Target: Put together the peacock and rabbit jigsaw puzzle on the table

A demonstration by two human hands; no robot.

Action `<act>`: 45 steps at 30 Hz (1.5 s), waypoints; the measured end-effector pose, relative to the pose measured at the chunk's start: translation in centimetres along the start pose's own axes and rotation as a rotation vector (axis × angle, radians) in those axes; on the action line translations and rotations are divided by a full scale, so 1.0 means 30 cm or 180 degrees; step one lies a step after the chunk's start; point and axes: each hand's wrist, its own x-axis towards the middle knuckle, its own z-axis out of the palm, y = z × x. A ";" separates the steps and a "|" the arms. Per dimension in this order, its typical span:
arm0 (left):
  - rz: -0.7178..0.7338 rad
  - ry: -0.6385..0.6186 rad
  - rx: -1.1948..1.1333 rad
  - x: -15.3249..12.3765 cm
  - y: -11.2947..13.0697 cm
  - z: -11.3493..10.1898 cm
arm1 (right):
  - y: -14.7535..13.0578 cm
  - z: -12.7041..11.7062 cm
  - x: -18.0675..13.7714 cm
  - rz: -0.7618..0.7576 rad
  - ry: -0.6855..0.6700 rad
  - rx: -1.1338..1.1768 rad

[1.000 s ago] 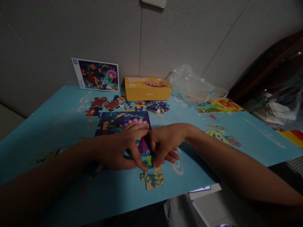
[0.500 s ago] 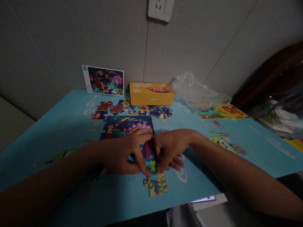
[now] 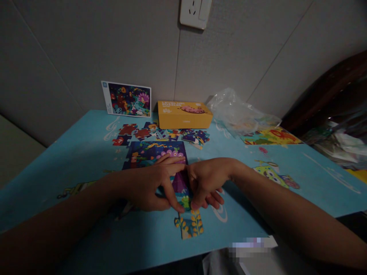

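Tabletop (image 3: 143,236), pale blue and printed with cartoon figures, fills the lower frame. A flat, dark-blue and purple assembled cardboard puzzle section (image 3: 180,184) lies at centre, partly under the hands. It looks thin and stiff but weak at its seams, so sliding it on broad palms would likely suit better than lifting a corner. Behind it, upper centre, stands an oblong yellow cardboard box (image 3: 185,119). The left hand (image 3: 156,183) is spread across the section, one fingertip reaching down to its lower edge. The right hand (image 3: 207,179) bends at the wrist, fingers loosely curled, one tip down at that same edge; whether it pinches anything is unclear. Directly below both tips, lower centre, lies a teal, yellow-leaved puzzle piece (image 3: 189,226) with a rounded tab at left. It should be light and fairly rigid, best held by its straight sides, since tabs may bend; whether it interlocks above is hidden.
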 end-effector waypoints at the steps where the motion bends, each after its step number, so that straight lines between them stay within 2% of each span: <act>1: 0.0009 0.0001 0.0008 -0.001 -0.002 0.001 | -0.001 -0.001 0.002 0.0015 0.0000 0.0003; 11: 0.0068 0.0075 0.0065 0.007 -0.001 0.005 | -0.016 0.009 0.000 0.0169 0.0262 -0.0027; 16: 0.0039 0.0044 0.0105 0.009 0.009 0.003 | -0.009 0.009 -0.002 0.0078 0.0321 -0.0064; 20: -0.0036 0.0077 0.0142 0.007 0.007 0.001 | -0.001 -0.007 -0.028 -0.0294 0.0161 -0.0053; 24: 0.0124 0.0266 0.0109 0.003 -0.011 -0.004 | 0.003 -0.010 -0.040 -0.1139 0.0239 0.0085; 25: 0.0136 0.0328 0.0121 0.003 -0.019 -0.004 | 0.006 -0.012 -0.036 -0.1399 0.0438 0.0147; 26: 0.0120 0.0389 0.0156 0.001 -0.029 -0.003 | 0.012 -0.018 -0.030 -0.1654 0.0819 0.0227; 27: 0.0066 0.0454 0.0220 0.000 -0.040 -0.001 | 0.020 -0.028 -0.022 -0.1865 0.1377 0.0296; 28: -0.0015 0.0535 0.0311 -0.003 -0.052 0.002 | 0.032 -0.042 -0.014 -0.1989 0.2118 0.0354; 29: -0.0122 0.0639 0.0416 -0.006 -0.066 0.006 | 0.048 -0.060 -0.006 -0.1991 0.3057 0.0362; 31: -0.0392 0.0883 0.0647 -0.015 -0.093 0.009 | 0.088 -0.105 0.007 -0.1422 0.4658 -0.0099; 32: -0.0521 0.0960 0.0734 -0.022 -0.104 0.007 | 0.110 -0.129 0.012 -0.1052 0.5142 -0.0373; 33: -0.0621 0.0956 0.0795 -0.030 -0.114 0.003 | 0.130 -0.150 0.016 -0.0812 0.5409 -0.0614; 35: -0.0765 0.0759 0.0837 -0.048 -0.125 -0.013 | 0.162 -0.182 0.025 -0.0758 0.5568 -0.1130; 39: -0.0875 0.0318 0.0813 -0.076 -0.130 -0.045 | 0.177 -0.198 0.042 -0.0803 0.5178 -0.1503; 45: -0.0899 0.0363 0.0796 -0.078 -0.144 -0.039 | 0.147 -0.180 0.048 -0.0849 0.4988 -0.1540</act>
